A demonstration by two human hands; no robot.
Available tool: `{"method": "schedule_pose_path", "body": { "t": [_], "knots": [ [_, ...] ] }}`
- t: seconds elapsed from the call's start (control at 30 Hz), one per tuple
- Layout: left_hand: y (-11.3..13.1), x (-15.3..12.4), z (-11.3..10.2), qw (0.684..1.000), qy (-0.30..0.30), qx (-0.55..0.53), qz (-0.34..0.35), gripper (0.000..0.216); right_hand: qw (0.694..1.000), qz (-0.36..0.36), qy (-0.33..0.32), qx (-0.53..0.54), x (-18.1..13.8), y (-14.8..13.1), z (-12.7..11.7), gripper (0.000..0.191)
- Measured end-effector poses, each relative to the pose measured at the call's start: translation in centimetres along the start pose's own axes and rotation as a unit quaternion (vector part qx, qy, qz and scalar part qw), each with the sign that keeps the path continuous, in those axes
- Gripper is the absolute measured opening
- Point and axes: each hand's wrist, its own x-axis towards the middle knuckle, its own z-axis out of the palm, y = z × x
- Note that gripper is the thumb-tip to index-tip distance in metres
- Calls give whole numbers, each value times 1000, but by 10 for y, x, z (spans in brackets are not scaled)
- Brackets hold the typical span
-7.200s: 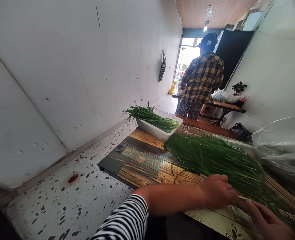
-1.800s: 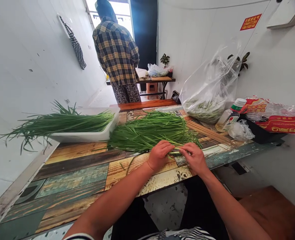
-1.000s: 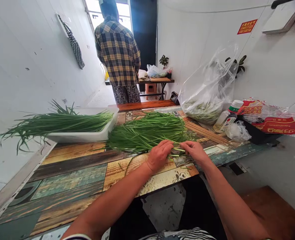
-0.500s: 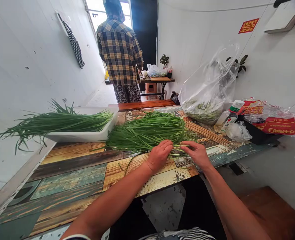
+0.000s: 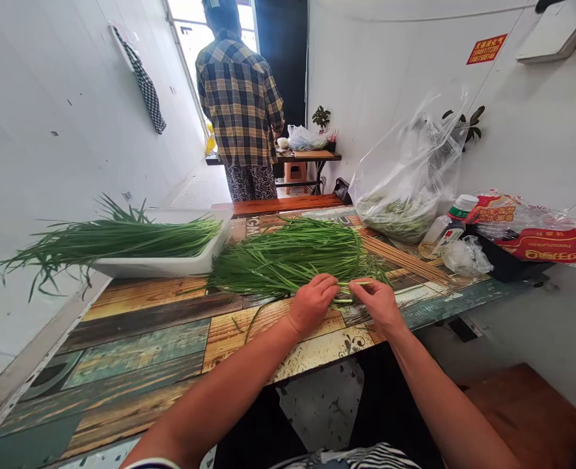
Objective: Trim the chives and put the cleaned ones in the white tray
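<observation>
A loose pile of long, flat garlic chives (image 5: 288,259) lies across the patchwork wood-print table (image 5: 141,332). At the pile's near edge, my left hand (image 5: 312,303) pinches a few chive stalks (image 5: 351,292). My right hand (image 5: 373,303) is close beside it, with its fingers closed on the same thin stalks. To the left, a white rectangular tray (image 5: 161,266) holds a neat bundle of chives (image 5: 112,240), with tips hanging over its end.
A clear plastic bag of greens (image 5: 399,202) stands at the table's far right, near a bottle (image 5: 444,228) and a black tray of printed packets (image 5: 512,251). Bamboo sticks (image 5: 405,257) lie beside the pile. Beyond, a person in a plaid shirt (image 5: 239,98) stands at a back table (image 5: 307,155).
My right hand has moved slightly left, closer to my left hand, around the stalks. The person at the back has shifted to the right.
</observation>
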Motion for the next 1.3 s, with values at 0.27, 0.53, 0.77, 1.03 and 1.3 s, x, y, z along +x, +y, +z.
{"method": "schedule_pose_path", "body": {
  "t": [0.27, 0.53, 0.77, 1.03, 1.3],
  "knots": [
    [1, -1, 3, 999, 25, -31, -31, 22, 1000, 9, 15, 2, 6, 8, -15, 35],
    [2, -1, 4, 996, -8, -73, -56, 24, 993, 71, -89, 10, 11, 2, -13, 32],
    [4, 0, 1, 993, -9, -74, -91, 27, 992, 11, 3, -125, 26, 4, -42, 37],
    [3, -4, 11, 981, 40, -105, -156, 34, 957, -122, -21, -262, 34, -9, -62, 25],
    [0, 0, 15, 929, 45, -207, -302, 17, 896, -171, -5, -410, 33, -2, -56, 27]
  ]
}}
